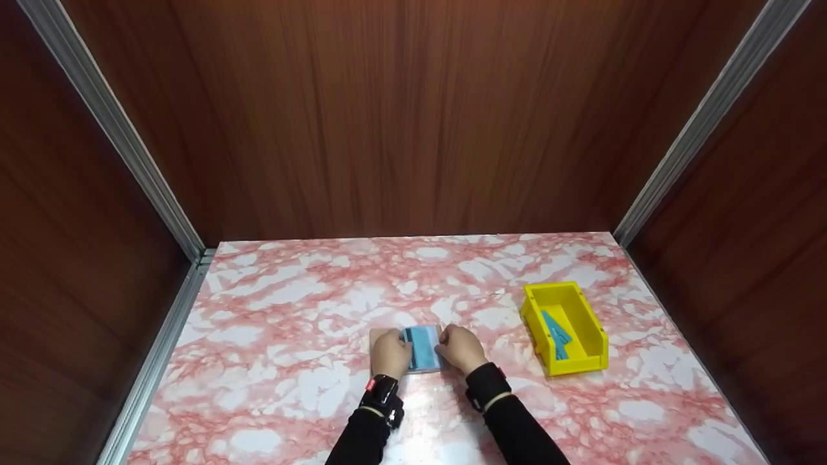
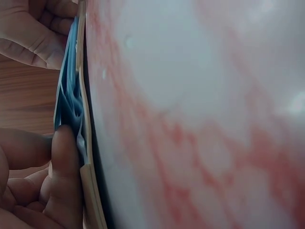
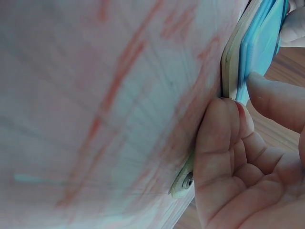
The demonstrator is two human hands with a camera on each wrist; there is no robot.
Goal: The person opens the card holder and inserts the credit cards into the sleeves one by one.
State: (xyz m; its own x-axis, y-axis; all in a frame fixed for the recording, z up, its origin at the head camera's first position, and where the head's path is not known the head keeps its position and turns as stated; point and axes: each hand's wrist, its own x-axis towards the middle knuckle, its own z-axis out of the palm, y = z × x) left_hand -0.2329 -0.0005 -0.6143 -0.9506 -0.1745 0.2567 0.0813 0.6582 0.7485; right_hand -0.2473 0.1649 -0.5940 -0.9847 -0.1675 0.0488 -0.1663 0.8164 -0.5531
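Observation:
A beige card holder [image 1: 377, 334] lies spread on the table between my hands, its blue plastic sleeves [image 1: 424, 349] facing up. My left hand [image 1: 391, 354] pinches the sleeves near the fold between thumb and finger. In the left wrist view the sleeves [image 2: 71, 95] fan apart, loosely layered above the beige cover [image 2: 87, 133]. On the opposite side my right hand [image 1: 462, 349] grips the edge, thumb on the top sleeve [image 3: 262, 52] and curled fingers by the cover's corner. A strap with a metal snap [image 3: 187, 180] sticks out beside those fingers.
To the right of my right hand stands a yellow bin [image 1: 597, 336], with teal flat pieces [image 1: 557, 336] inside. The table [image 1: 291, 310] has a red and white marbled top. Brown wood-grain panels [image 1: 400, 129] with metal corner posts enclose it at the back and sides.

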